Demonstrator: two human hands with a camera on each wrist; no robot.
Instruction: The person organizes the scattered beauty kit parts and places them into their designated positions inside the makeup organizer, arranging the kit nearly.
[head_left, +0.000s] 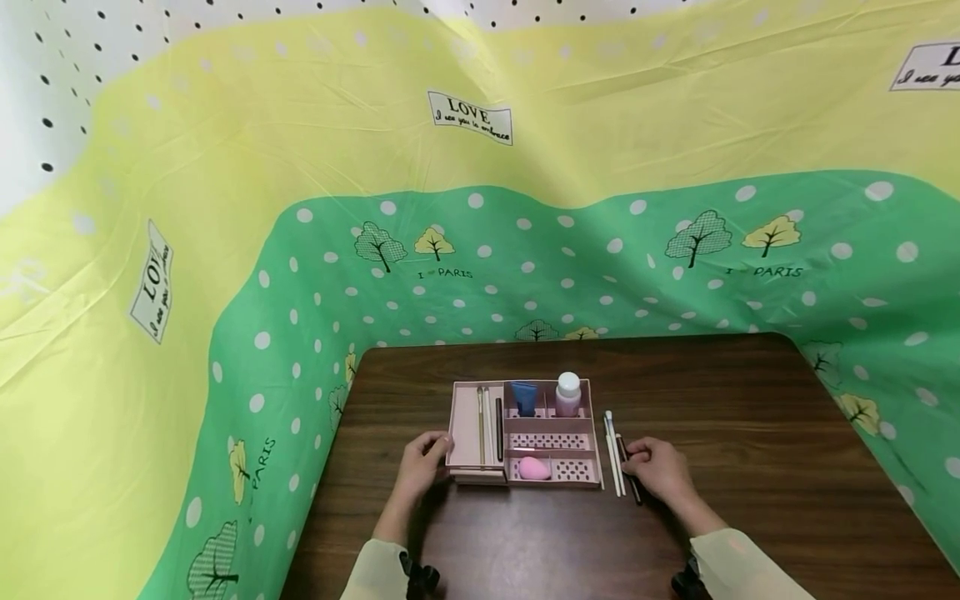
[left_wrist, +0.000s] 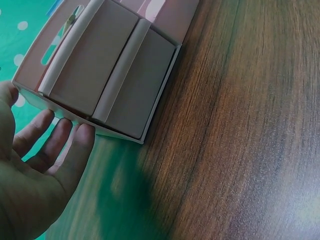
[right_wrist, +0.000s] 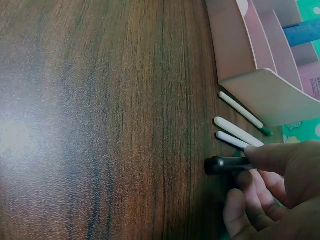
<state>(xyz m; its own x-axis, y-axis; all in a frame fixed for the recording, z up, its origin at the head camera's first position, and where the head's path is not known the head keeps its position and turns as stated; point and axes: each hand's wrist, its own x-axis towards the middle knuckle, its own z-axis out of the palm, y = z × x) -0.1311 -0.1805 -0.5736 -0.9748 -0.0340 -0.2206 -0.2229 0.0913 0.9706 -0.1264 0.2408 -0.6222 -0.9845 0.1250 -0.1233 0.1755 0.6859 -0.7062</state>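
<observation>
A pink desktop organizer stands on the table, with two closed drawer fronts showing in the left wrist view. My left hand touches its left side, fingertips against the side wall. To the right of the organizer, my right hand pinches a slim black pen between thumb and fingers, low over the table. Close beside it lie two white-handled makeup brushes. Another thin pale stick lies along the organizer's side wall.
On the organizer's left top lie several slim brushes and pens. Its compartments hold a blue tube, a white-capped bottle and a pink makeup sponge. A patterned curtain hangs behind the dark wooden table.
</observation>
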